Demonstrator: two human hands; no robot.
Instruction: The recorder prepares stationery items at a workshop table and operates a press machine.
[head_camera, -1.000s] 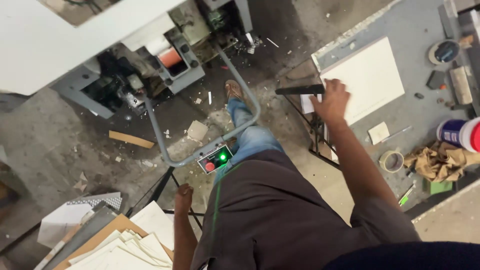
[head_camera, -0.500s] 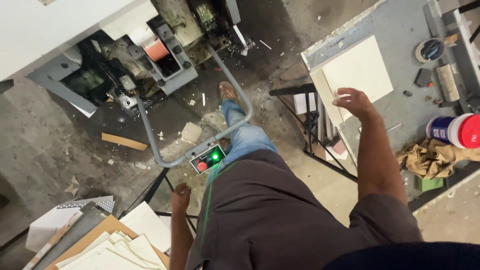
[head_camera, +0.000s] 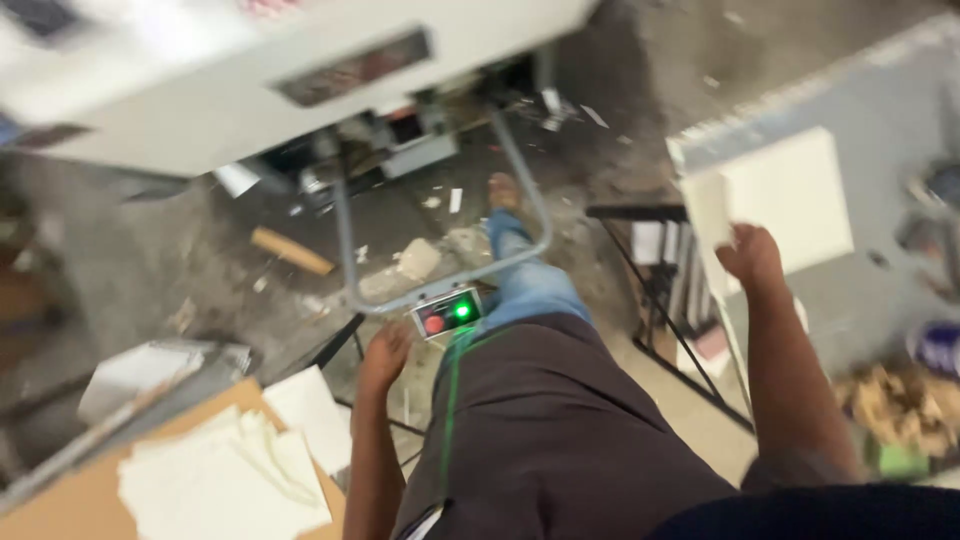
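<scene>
Motion blur smeared everything on the grey worktop (head_camera: 880, 110) beyond the cream sheet (head_camera: 790, 200); the right hand (head_camera: 750, 255) perhaps pinched that sheet's edge, its fingertips hidden. The worktop ran off-frame.

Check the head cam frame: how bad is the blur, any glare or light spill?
Head view: motion blur throughout, worst at the right edge, where items on the grey table smear past recognition; the white machine at top is streaked. The right hand on the pale sheets and the left hand are soft-edged. The green lamp blooms, trailing a green streak down the trousers. Lighting flat, no hard shadows.
</scene>
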